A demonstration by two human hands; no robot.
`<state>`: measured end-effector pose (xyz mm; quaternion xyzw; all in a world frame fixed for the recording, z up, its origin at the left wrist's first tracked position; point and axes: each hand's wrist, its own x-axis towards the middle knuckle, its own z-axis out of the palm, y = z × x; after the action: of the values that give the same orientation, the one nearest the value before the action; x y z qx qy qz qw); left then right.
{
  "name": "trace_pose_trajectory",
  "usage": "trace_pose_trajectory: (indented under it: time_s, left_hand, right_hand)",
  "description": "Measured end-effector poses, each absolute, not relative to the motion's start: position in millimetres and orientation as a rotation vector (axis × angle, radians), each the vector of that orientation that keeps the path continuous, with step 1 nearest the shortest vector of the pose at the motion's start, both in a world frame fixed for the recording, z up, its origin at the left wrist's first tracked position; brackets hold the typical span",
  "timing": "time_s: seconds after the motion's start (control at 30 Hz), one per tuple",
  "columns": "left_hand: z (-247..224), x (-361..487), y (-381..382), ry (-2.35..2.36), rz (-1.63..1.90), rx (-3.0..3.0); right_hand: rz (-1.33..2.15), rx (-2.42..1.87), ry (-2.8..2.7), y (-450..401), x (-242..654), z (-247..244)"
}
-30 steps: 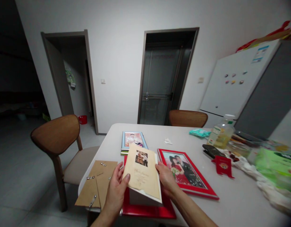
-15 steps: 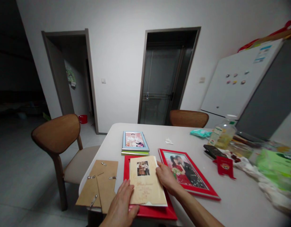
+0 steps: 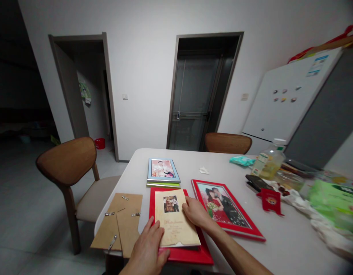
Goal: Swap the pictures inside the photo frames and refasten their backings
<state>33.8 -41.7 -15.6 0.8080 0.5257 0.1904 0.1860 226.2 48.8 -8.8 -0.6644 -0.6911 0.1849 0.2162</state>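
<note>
A cream printed sheet (image 3: 170, 227) with a small photo near its top lies over a red picture frame (image 3: 190, 256) at the table's near edge. My left hand (image 3: 149, 244) rests on the frame's lower left, fingers stretched along the sheet's left side and thumb spread over the front rim. At the sheet's upper right edge, the curled fingers of my right hand (image 3: 196, 212) pinch it. Left of the frame lie brown backing boards (image 3: 117, 221) with metal clips. A second red frame holding a couple's photo (image 3: 225, 208) is on the right.
Behind the work lies a stack of blue and green frames (image 3: 163, 170). A crumpled tissue (image 3: 204, 170), teal packet (image 3: 242, 160), bottle (image 3: 269, 160), black wallet-like item (image 3: 258, 184) and red packet (image 3: 271, 201) are to the right. A wooden chair (image 3: 69, 164) stands left.
My right hand has moved slightly left and inward at the sheet's edge. The sheet has shifted a little, its lower right edge now slightly raised. My left hand stays nearly still.
</note>
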Motion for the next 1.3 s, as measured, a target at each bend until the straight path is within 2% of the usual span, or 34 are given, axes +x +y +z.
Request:
trace_pose_trajectory:
  time_s: [0.2, 0.4, 0.53, 0.73, 0.83, 1.03, 1.3]
  left_hand:
    - [-13, 40, -40, 1.526, 0.500, 2.317]
    - [-31, 9, -43, 1.448, 0.752, 2.402]
    - [-51, -31, -48, 1.647, 0.999, 2.327]
    - [-64, -43, -55, 1.800, 1.225, 2.011]
    - [-58, -35, -46, 1.712, 1.160, 2.098]
    - [-45, -31, -31, 1.635, 0.952, 2.203]
    - [-48, -38, -45, 1.652, 0.500, 2.396]
  right_hand:
    - [0.155, -2.084, -2.102, 41, 224, -13]
    - [0.131, -2.101, -2.105, 34, 221, -9]
    - [0.094, -1.809, -2.143, 25, 213, -5]
    - [0.256, -1.329, -2.316, 0, 163, -9]
    - [0.244, -1.260, -2.418, -7, 138, -15]
    - [0.284, -1.445, -2.440, -1, 127, -20]
    - [0.347, -1.443, -2.409, -3, 135, -22]
